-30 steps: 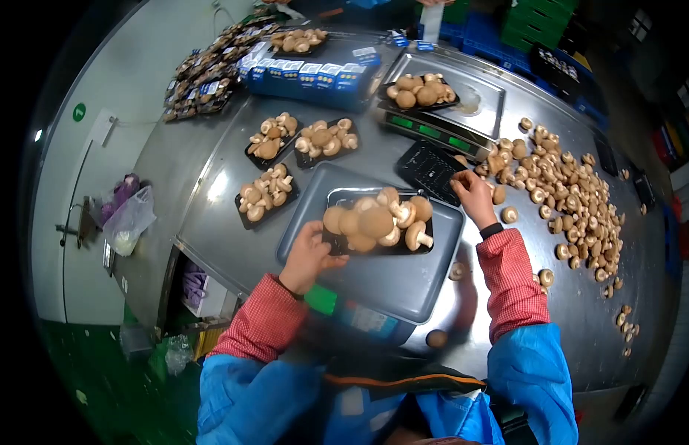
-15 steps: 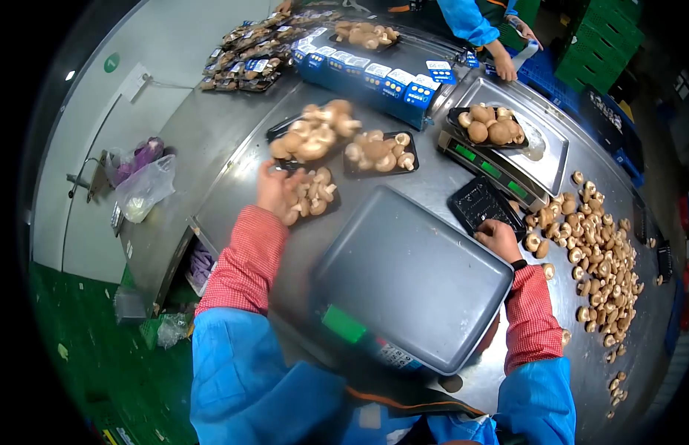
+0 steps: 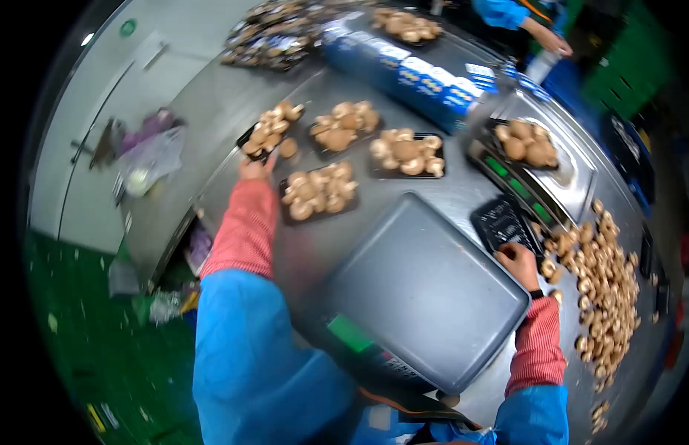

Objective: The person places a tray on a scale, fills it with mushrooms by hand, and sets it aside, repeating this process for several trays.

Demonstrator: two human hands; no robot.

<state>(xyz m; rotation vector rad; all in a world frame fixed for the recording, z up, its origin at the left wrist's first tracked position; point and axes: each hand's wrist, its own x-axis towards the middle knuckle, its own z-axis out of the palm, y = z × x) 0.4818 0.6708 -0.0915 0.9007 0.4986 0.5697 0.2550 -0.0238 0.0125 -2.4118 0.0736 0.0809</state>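
My left hand (image 3: 257, 167) is closed on the near edge of a black tray of mushrooms (image 3: 272, 132), which tilts at the left side of the steel table. A loose mushroom (image 3: 288, 147) shows at that tray's right side. Close by stand three more filled trays: one behind (image 3: 344, 126), one to the right (image 3: 408, 153) and one in front (image 3: 319, 192). On the right, my right hand (image 3: 518, 265) has its fingers closed at the near edge of a black plastic tray (image 3: 498, 221) with no mushrooms in it.
A grey scale (image 3: 433, 289) with a broad platform stands between my arms. Behind the right hand, another scale (image 3: 574, 178) carries a mushroom tray (image 3: 525, 142). Loose mushrooms (image 3: 607, 289) spread along the right. Blue label rolls (image 3: 403, 78) and a co-worker's hand (image 3: 550, 41) are at the back.
My left hand has moved left and slightly away with the mushroom tray, separating it from the tray behind. My right hand stays at the black tray. The whole view has shifted a little.
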